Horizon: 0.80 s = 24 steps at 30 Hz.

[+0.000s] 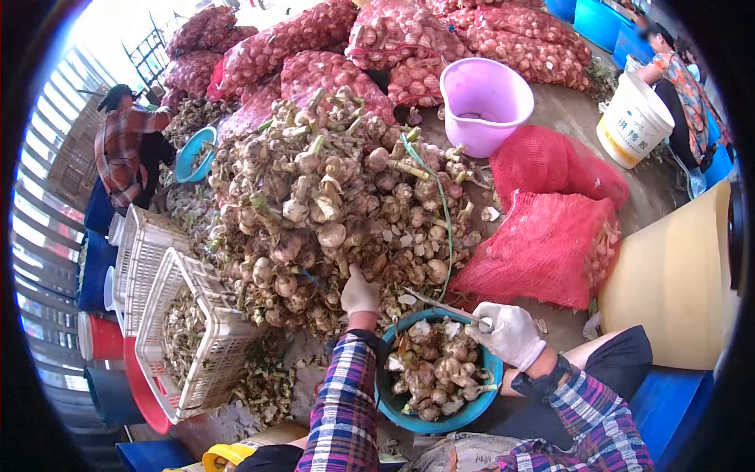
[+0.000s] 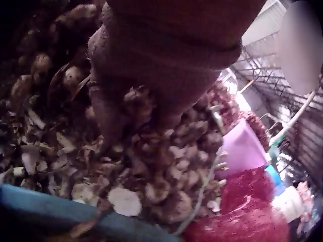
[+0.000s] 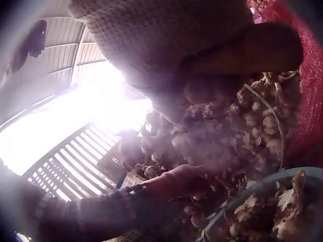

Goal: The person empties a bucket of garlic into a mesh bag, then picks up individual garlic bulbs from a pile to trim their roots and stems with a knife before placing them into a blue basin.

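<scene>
My left hand [image 1: 360,295], in a pale knit glove, reaches into a large heap of garlic [image 1: 314,204] with dry stems and roots. In the left wrist view its fingers point down around a garlic bulb [image 2: 139,103] in shadow. My gloved right hand [image 1: 507,334] grips a knife, its thin blade [image 1: 440,304] pointing left over the far rim of a teal basin [image 1: 383,385]. Garlic bulbs [image 1: 440,370] with short-cut stems fill much of that basin. The right wrist view shows the right glove [image 3: 161,40] from close up, the knife mostly hidden.
Red mesh sacks [image 1: 543,252] lie right of the heap, with a purple bucket [image 1: 486,106] behind. A white crate [image 1: 177,338] of trimmings stands at left. A green strap [image 1: 440,204] crosses the heap. Two people sit farther off, left and right.
</scene>
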Available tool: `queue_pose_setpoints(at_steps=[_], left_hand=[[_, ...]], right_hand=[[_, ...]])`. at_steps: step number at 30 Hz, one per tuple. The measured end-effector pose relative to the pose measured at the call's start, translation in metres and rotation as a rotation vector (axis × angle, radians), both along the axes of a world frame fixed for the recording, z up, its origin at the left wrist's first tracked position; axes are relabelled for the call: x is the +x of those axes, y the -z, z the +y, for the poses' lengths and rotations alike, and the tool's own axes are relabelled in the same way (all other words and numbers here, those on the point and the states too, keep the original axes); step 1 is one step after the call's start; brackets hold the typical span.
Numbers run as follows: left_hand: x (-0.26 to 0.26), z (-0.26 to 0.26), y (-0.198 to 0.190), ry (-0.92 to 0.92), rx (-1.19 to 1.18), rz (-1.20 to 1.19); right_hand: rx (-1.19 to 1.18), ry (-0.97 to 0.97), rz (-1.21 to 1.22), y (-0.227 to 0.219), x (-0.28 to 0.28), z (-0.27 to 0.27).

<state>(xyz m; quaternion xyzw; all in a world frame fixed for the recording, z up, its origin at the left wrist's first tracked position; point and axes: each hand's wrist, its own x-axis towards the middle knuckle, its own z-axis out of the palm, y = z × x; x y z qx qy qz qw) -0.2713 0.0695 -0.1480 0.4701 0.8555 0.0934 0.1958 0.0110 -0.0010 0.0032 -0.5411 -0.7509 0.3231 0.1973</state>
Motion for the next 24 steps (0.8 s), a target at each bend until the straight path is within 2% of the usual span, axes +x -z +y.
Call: queue_pose_setpoints(at_steps=[2,4,6,7,8,9,10,12,13,15,16,17,18,19,20,21,22,23,24], left_hand=[[-0.011,-0.013,0.011,0.046,0.058,0.026],[-0.02,-0.028,0.004,0.124,0.286,-0.106],[0.002,-0.062,-0.058,0.261,0.429,-0.374],[0.015,-0.075,-0.073,0.369,0.555,-0.451],[0.03,-0.088,-0.091,0.408,0.541,-0.594],[0.045,-0.1,-0.101,0.424,0.531,-0.617],[0.059,-0.113,-0.111,0.38,0.478,-0.685],[0.086,-0.132,-0.105,0.169,0.426,-1.294],[0.086,-0.136,-0.112,0.174,0.435,-1.294],[0.084,-0.143,-0.129,0.008,0.24,-1.479],[0.081,-0.148,-0.131,-0.036,0.229,-1.462],[0.078,-0.15,-0.134,0.002,0.264,-1.365],[0.074,-0.154,-0.137,0.032,0.294,-1.265],[0.069,-0.156,-0.153,-0.009,0.222,-1.287],[0.064,-0.158,-0.154,0.024,0.224,-1.219],[0.063,-0.163,-0.147,0.001,0.265,-1.315],[0.062,-0.167,-0.143,-0.018,0.304,-1.412],[0.062,-0.167,-0.141,-0.011,0.303,-1.41],[0.061,-0.167,-0.141,0.159,0.371,-1.079]], right_hand=[[0.001,0.012,0.001,-0.001,0.0,0.0],[-0.024,0.047,0.102,0.003,0.0,0.002],[-0.046,0.119,0.129,0.012,-0.006,-0.001],[-0.185,0.167,0.201,0.016,-0.01,-0.002],[-0.276,0.188,0.375,0.034,-0.013,-0.002],[-0.354,0.204,0.486,0.045,-0.018,-0.003],[-0.431,0.218,0.598,0.047,-0.024,-0.004],[-0.488,0.183,0.628,0.031,-0.032,-0.01],[-0.613,0.219,0.642,0.025,-0.035,-0.014],[-0.661,0.198,0.667,0.025,-0.032,-0.023],[-0.71,0.175,0.695,0.023,-0.032,-0.026],[-0.537,0.081,0.736,0.019,-0.032,-0.032],[-0.536,0.075,0.74,0.012,-0.028,-0.036],[-0.273,-0.058,0.349,-0.012,-0.023,-0.041],[-0.002,-0.183,-0.04,-0.025,-0.021,-0.044],[0.0,-0.183,-0.034,-0.022,-0.022,-0.046],[0.155,-0.229,-0.039,-0.016,-0.022,-0.05],[0.313,-0.271,-0.045,-0.01,-0.022,-0.052],[0.469,-0.313,-0.053,-0.007,-0.022,-0.054]])
